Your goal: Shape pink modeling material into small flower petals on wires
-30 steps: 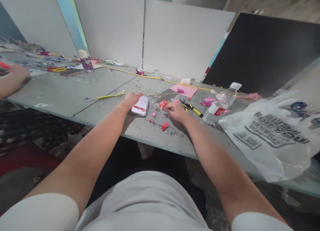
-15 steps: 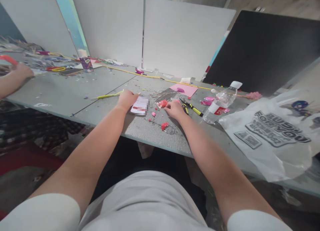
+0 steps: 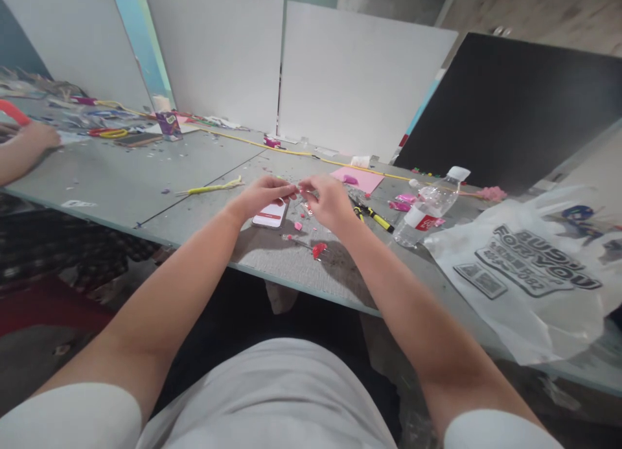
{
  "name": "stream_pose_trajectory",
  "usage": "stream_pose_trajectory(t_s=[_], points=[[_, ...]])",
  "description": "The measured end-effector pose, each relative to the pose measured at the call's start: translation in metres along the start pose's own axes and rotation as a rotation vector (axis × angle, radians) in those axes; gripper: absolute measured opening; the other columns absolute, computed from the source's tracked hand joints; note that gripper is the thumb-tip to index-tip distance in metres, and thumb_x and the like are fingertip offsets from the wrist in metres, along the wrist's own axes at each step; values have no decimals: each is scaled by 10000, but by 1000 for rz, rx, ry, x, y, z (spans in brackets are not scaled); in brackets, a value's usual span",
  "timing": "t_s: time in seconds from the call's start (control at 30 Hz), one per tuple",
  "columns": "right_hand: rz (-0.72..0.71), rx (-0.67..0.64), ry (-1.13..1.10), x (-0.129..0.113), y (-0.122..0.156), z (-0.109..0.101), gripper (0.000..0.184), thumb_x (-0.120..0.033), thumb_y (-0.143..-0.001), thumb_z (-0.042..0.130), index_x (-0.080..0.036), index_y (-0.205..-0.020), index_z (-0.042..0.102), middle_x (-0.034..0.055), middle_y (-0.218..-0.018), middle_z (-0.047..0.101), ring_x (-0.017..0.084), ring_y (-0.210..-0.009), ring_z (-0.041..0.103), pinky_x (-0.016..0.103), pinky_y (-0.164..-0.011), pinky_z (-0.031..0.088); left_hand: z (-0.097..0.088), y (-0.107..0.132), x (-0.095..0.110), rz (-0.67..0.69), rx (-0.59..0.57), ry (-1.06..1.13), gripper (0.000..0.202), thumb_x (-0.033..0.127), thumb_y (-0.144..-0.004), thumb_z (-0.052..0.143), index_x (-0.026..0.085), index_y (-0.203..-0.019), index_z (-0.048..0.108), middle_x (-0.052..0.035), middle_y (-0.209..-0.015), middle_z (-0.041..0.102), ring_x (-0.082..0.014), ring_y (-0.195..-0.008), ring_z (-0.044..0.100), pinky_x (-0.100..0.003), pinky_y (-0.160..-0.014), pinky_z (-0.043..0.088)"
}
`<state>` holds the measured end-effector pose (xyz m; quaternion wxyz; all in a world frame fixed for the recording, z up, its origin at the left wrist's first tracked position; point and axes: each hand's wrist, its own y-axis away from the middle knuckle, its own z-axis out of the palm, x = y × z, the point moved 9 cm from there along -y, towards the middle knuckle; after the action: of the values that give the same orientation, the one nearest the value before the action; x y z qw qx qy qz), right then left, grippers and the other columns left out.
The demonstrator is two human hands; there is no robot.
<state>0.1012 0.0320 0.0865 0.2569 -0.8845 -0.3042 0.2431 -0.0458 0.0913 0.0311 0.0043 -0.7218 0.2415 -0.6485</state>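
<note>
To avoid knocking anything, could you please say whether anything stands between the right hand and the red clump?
Nothing large visibly stands between the right hand and the red clump; the pink lump lies off to the left. The pliers lie to the right, outside that path.

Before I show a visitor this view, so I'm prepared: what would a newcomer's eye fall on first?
Probably the large, boldly printed white plastic bag at the picture's right, beside a clear red-labelled bottle. Next, near the middle, the left hand and right hand, close together, the left partly hiding a lit phone.
</note>
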Motion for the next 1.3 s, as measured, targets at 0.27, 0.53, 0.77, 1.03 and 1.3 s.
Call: stream_pose_trajectory(t_s=[0.27, 0.53, 0.77, 1.03, 1.3], points=[[-122, 49, 70, -10, -10, 11, 234, -117, -999, 650, -179, -1193, 764, 124, -1156, 809, 312, -1137, 704, 460, -1030, 533, 4, -1, -4, -32, -67, 150, 423, 518, -701, 945, 142, -798, 779, -56, -776, 671, -122, -662, 575, -252, -597, 449], [-208, 118, -53, -4, -3, 6, 243, -128, -1007, 623, -197, -1199, 755, 104, -1071, 796, 279, -1067, 706, 444, -1010, 538, 8, 1, -2, -32, -111, 133, 395, 490, -706, 928, 154, -749, 725, -16, -692, 569, -114, -630, 525, -266, -610, 441], [77, 363, -157, 67, 21, -23, 163, -231, -1006, 609, -199, -967, 764, 105, -1002, 778, 275, -999, 695, 431, -955, 540, -19, -8, -2, 18, 111, -42, 312, 478, -793, 794, 197, -867, 680, -12, -792, 623, -129, -699, 588, -260, -662, 477], [261, 399, -202, 109, 30, -21, 261, -433, -969, 698, -197, -861, 720, 47, -788, 759, 222, -735, 674, 354, -755, 524, 38, -44, 23, 40, -109, -664, 159, 197, -730, 784, 208, -888, 803, -19, -826, 756, -199, -818, 673, -291, -760, 458], [357, 415, -182, 116, 34, -26, 256, -383, -982, 647, -202, -817, 723, 64, -790, 781, 245, -777, 714, 367, -808, 526, 123, -45, -11, -91, -319, -1093, 293, 347, -1008, 729, 173, -1244, 719, -111, -1272, 717, -270, -1148, 703, -460, -987, 604]])
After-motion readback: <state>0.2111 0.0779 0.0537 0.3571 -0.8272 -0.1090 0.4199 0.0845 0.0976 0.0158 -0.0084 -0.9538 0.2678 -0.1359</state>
